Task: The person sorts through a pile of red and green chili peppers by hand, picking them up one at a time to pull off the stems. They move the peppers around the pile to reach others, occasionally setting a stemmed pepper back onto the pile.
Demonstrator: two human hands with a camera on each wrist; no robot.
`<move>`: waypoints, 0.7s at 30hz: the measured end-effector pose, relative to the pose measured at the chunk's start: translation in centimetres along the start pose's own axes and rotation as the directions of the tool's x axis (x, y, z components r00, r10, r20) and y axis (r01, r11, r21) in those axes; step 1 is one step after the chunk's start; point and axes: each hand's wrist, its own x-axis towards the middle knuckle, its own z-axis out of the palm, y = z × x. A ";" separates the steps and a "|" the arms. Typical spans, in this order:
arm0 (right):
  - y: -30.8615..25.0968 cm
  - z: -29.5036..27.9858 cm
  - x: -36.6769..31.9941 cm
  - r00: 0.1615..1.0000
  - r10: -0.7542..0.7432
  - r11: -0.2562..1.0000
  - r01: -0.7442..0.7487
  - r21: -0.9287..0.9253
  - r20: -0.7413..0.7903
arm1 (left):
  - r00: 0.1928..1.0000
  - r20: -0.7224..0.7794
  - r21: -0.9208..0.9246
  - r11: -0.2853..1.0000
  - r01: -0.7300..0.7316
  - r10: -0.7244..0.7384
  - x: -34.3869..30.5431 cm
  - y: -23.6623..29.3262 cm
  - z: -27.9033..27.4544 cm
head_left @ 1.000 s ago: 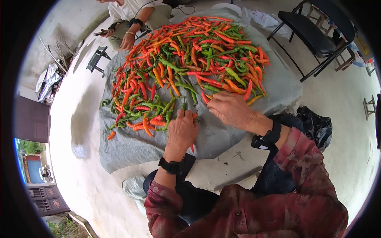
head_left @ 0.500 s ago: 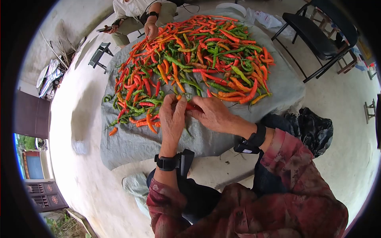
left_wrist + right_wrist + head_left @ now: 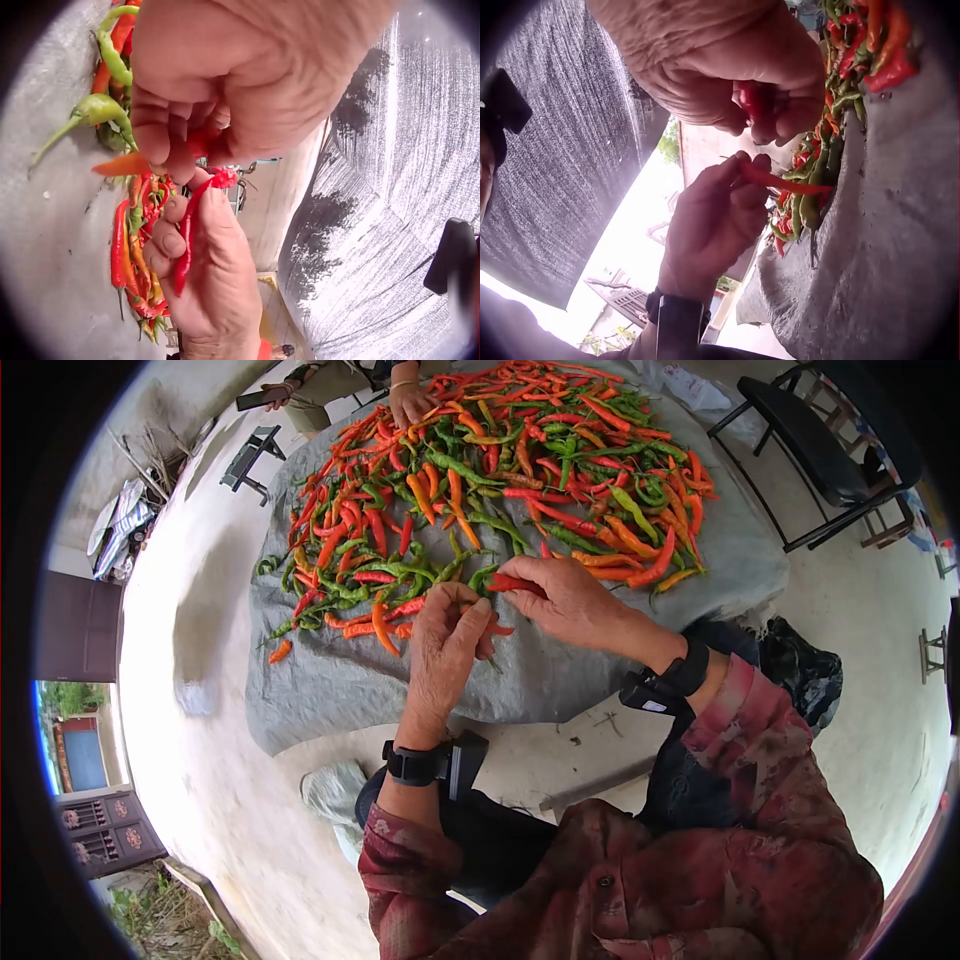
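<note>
Over the near side of a wide heap of red, orange and green chili peppers [image 3: 560, 480], both hands are raised close together. The right hand [image 3: 580, 605] holds a red chili pepper [image 3: 517, 584] between thumb and fingers; in the left wrist view this red pepper [image 3: 191, 232] lies along its fingers. Curled fingers of the left hand [image 3: 442, 650] pinch an orange-red chili pepper [image 3: 784, 182] near its stem end. Its pointed tip [image 3: 120, 165] sticks out past the fingers in the left wrist view.
A grey sheet [image 3: 330, 700] lies under the peppers. Across the heap, another person's hand [image 3: 410, 402] touches peppers. A black folding chair [image 3: 800, 445] stands at the far right, a small stool [image 3: 250, 458] at the left, and a black plastic bag [image 3: 803, 675] near the right knee.
From apart, the hands came together, then separated slightly, with the red pepper now showing in the right hand. The other person's hand has reached onto the heap. The head view has shifted.
</note>
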 end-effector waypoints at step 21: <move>1.0 -7.9 -1.3 0.850 -0.415 0.583 -0.024 -0.812 -0.323 | 0.989 -0.081 -0.047 0.991 -0.128 0.124 0.3 -0.2 1.0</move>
